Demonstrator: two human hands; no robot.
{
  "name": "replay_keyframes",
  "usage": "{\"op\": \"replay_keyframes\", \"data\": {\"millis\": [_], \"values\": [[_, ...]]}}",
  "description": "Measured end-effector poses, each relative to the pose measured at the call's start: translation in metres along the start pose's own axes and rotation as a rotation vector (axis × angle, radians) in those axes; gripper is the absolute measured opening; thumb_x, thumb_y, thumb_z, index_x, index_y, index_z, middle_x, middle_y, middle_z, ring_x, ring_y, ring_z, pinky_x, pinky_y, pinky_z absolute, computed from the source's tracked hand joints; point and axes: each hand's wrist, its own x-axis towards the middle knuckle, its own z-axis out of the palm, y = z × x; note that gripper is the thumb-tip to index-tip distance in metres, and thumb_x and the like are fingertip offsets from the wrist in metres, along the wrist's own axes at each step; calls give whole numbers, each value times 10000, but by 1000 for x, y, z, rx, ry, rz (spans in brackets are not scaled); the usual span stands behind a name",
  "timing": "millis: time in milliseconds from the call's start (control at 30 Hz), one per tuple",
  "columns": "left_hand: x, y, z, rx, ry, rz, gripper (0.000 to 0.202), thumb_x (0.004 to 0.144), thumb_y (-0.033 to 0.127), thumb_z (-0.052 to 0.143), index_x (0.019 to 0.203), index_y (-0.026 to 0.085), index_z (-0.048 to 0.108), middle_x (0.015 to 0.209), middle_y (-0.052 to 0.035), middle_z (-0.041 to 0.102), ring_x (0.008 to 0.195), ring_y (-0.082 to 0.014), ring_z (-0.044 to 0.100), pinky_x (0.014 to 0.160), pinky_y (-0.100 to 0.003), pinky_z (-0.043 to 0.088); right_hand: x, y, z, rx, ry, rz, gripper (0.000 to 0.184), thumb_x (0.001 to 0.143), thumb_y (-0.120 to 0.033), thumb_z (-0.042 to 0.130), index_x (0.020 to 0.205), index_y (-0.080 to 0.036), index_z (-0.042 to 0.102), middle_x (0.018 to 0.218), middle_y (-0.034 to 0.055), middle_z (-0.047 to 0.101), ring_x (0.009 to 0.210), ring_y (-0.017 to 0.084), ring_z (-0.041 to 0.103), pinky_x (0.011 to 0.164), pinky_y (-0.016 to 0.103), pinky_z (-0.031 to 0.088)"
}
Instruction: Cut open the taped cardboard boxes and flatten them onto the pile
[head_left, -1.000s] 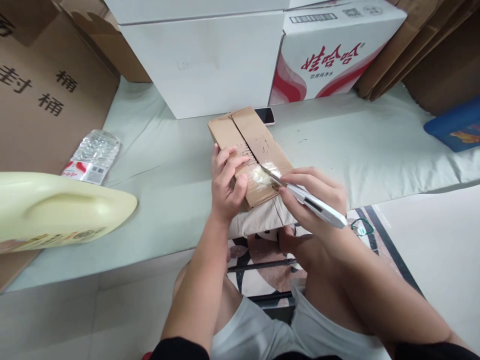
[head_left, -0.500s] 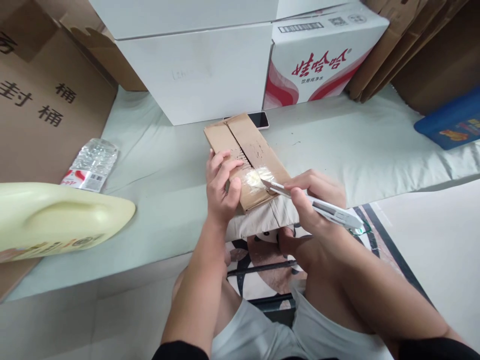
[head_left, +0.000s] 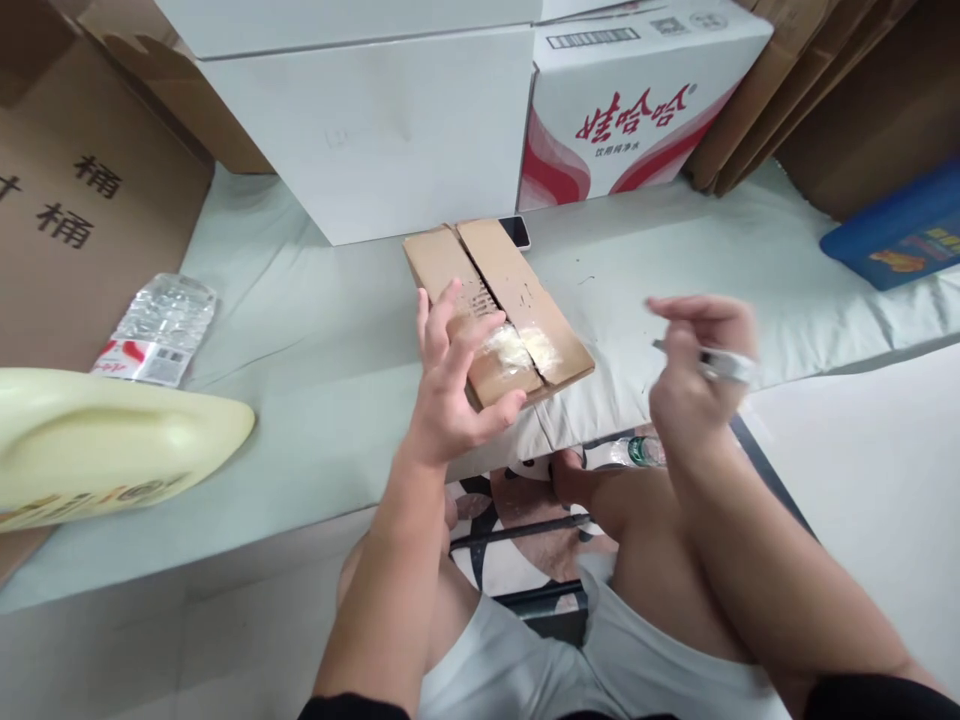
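Observation:
A small brown cardboard box [head_left: 547, 335] lies on the pale green cloth, its two top flaps meeting at a dark slit, with shiny tape patches near the front end. My left hand [head_left: 459, 385] is open at the box's near left corner, fingers spread; its fingertips are over the left flap, though I cannot tell how firmly they touch. Off to the right of the box, my right hand [head_left: 694, 375] is closed around a white utility knife [head_left: 726, 366]. Motion blurs this hand, and most of the knife is hidden inside it.
Behind the box are a phone [head_left: 515, 232], a white carton [head_left: 375, 140] and a red-and-white water carton [head_left: 637, 130]. To the left lie a clear plastic bottle [head_left: 161, 325] and a pale yellow jug [head_left: 127, 440]. A blue container [head_left: 896, 235] stands right, on the cloth-covered surface [head_left: 322, 400].
My right hand has lifted the utility knife off the box and swung it up and right. My left fingers have spread, and the box has turned slightly. A bottle below has come into view.

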Motion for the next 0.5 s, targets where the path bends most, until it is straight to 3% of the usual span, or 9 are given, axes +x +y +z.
{"op": "replay_keyframes", "data": {"millis": [100,167,267,400,500], "values": [[1,4,-3,-11,-13,-2,790,720,695,808,1380,335,566,1692,-116,332,1628,-446,194,1311,-715,61,-1,27,1,-330,-344,125,242,941,-300,524,1159,-242,613,912,54,679,759,211,661,740,406,566],[1,5,-6,-8,-23,-6,826,700,683,836,1394,335,556,1706,-122,300,1624,-459,193,1300,-719,147,-4,43,5,-547,-536,201,419,861,-316,599,1267,-214,614,1017,113,689,821,262,658,741,435,557],[-3,5,-12,-43,-10,-51,755,797,667,767,1438,355,518,1721,-111,277,1614,-430,255,1270,-651,328,-7,59,13,-751,-715,269,624,823,-330,621,1417,-150,569,1164,212,660,982,360,659,850,522,556],[-7,-3,-16,-148,99,-97,601,972,674,524,1482,360,482,1679,-98,397,1560,-344,410,1235,-531,440,-8,62,21,-747,-719,204,639,856,-305,571,1468,-119,554,1274,245,634,1158,414,629,1007,602,510],[-8,-17,-16,-140,330,-171,513,1044,622,395,1404,294,556,1481,-111,626,1416,-278,594,1198,-456,494,-8,56,24,-547,-674,163,580,874,-330,570,1426,-151,585,1322,213,635,1215,371,629,1059,572,512]]}}
